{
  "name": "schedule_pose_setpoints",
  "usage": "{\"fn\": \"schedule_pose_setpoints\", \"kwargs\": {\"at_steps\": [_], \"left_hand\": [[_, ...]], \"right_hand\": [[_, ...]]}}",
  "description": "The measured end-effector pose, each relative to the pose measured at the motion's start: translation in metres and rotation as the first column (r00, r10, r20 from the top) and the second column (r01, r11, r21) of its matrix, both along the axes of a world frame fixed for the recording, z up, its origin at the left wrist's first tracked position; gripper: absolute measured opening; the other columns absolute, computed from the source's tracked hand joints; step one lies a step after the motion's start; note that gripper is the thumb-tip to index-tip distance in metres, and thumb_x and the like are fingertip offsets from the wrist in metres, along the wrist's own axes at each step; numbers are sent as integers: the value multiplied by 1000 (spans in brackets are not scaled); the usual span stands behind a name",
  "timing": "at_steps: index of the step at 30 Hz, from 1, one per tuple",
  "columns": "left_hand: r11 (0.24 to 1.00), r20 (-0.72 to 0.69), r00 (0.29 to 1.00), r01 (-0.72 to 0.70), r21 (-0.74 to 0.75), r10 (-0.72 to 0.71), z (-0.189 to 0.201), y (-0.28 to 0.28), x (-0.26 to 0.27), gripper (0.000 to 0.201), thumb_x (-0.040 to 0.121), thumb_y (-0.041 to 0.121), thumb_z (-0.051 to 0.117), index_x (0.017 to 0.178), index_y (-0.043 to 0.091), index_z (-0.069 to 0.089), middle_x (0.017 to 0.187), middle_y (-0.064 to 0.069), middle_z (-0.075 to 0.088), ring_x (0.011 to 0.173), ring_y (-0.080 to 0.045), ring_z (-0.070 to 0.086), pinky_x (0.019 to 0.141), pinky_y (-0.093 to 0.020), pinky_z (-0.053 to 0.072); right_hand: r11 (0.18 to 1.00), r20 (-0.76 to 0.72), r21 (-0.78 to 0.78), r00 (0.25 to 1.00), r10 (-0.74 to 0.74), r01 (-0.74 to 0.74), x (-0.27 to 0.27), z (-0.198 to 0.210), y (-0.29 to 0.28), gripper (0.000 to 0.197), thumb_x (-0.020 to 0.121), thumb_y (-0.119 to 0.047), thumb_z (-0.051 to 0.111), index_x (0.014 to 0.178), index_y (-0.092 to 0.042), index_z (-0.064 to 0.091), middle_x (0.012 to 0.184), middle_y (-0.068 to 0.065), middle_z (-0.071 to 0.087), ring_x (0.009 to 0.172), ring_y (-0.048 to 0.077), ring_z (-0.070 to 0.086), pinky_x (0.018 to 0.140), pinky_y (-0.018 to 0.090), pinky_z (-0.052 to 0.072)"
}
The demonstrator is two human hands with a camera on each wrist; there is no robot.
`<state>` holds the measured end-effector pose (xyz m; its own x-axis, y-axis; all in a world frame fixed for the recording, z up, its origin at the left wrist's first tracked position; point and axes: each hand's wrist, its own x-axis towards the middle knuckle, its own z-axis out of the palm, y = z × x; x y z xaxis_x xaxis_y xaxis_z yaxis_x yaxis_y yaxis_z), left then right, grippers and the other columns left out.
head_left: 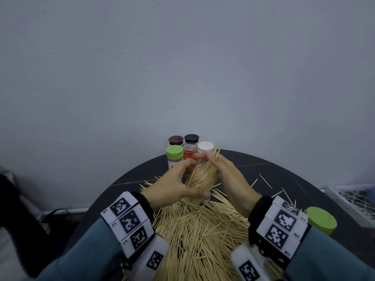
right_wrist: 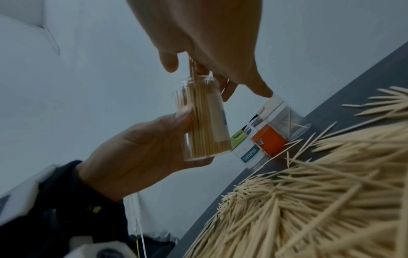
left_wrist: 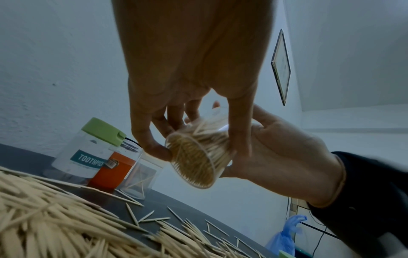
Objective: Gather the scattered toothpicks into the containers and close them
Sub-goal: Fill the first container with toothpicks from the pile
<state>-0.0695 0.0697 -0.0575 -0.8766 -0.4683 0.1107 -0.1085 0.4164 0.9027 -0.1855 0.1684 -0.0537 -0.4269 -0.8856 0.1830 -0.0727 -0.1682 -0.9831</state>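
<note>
My left hand (head_left: 195,179) grips a clear lidless container (head_left: 199,184) packed with toothpicks, tilted above the black round table (head_left: 294,179). The left wrist view shows its fingers (left_wrist: 240,139) curled round the container (left_wrist: 196,162). My right hand (head_left: 205,156) pinches a few toothpicks (right_wrist: 191,69) at the container's mouth (right_wrist: 194,82). A big pile of loose toothpicks (head_left: 203,230) covers the table's near half.
At the table's back stand several containers: green-lidded (head_left: 174,154), brown-lidded (head_left: 175,139), black-lidded (head_left: 191,138), white-lidded (head_left: 205,146) and one with an orange label (head_left: 189,154). A loose green lid (head_left: 321,220) lies right. A wire basket (head_left: 353,197) sits beyond the table's right edge.
</note>
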Motion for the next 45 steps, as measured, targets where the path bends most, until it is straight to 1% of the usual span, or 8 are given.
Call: {"fn": "schedule_pose_setpoints", "kwargs": {"at_steps": [7, 10, 15, 26, 33, 38, 42, 45], "left_hand": [[999, 47, 998, 41, -21, -40, 1, 2, 1, 68, 73, 16, 80, 131, 24, 46, 120, 4, 60, 111, -7, 57, 90, -16, 49], [999, -5, 999, 34, 21, -34, 2, 3, 2, 67, 73, 13, 78, 128, 35, 46, 121, 9, 59, 110, -3, 56, 88, -14, 49], [1000, 10, 1000, 2, 7, -2, 4, 1, 3, 56, 73, 16, 79, 122, 22, 52, 114, 4, 64, 107, -4, 59, 88, -17, 48], [1000, 11, 1000, -23, 1, 23, 2, -1, 2, 57, 72, 14, 80, 120, 25, 51, 114, 4, 61, 108, -7, 58, 87, -21, 51], [999, 15, 999, -37, -25, 38, 1, -3, 2, 58, 71, 11, 81, 121, 22, 52, 112, 5, 61, 106, -7, 58, 80, -17, 51], [999, 19, 999, -39, -26, 39, 0, -3, 1, 59, 70, 11, 81, 120, 21, 52, 112, 5, 62, 107, -5, 57, 82, -12, 48], [998, 26, 999, -47, -31, 48, 1, -3, 1, 59, 70, 12, 81, 120, 20, 52, 112, 7, 61, 107, -5, 56, 82, -13, 48], [998, 30, 998, -49, -36, 50, 3, -3, 0, 59, 70, 12, 81, 120, 21, 51, 109, 10, 60, 103, 1, 55, 78, -7, 46]], "right_hand": [[997, -59, 8, 995, -75, 76, -6, -3, 0, 43, 101, -31, 27, 89, -19, 67, 107, -3, 68, 105, 12, 61, 101, 40, 43], [998, -113, 50, 993, -24, 29, -2, -11, 0, 36, 100, -33, 33, 104, -25, 67, 118, -3, 63, 115, 16, 56, 104, 46, 40], [998, -40, 66, 999, 6, -3, -3, -7, 0, 38, 99, -40, 28, 124, -32, 56, 124, -13, 59, 120, 5, 51, 108, 37, 36], [973, -68, 227, 996, 56, -39, -11, -11, -3, 38, 95, -40, 42, 129, -25, 51, 131, -2, 52, 124, 14, 46, 110, 38, 32], [959, -87, 278, 993, 79, -52, -13, -8, 2, 34, 95, -34, 45, 125, -21, 52, 118, -5, 57, 101, -2, 52, 73, 12, 35], [959, -125, 282, 991, 44, -7, -18, -7, 1, 41, 97, -42, 34, 128, -22, 52, 127, -6, 54, 119, 5, 45, 90, 22, 31], [943, -204, 326, 979, 9, 60, -29, -4, 0, 37, 99, -36, 35, 126, -18, 52, 122, -6, 55, 115, 4, 47, 73, 12, 32], [866, -368, 489, 925, 96, 105, -43, -6, -3, 34, 95, -29, 49, 126, -16, 48, 123, -3, 53, 117, 11, 47, 85, 19, 38]]}}
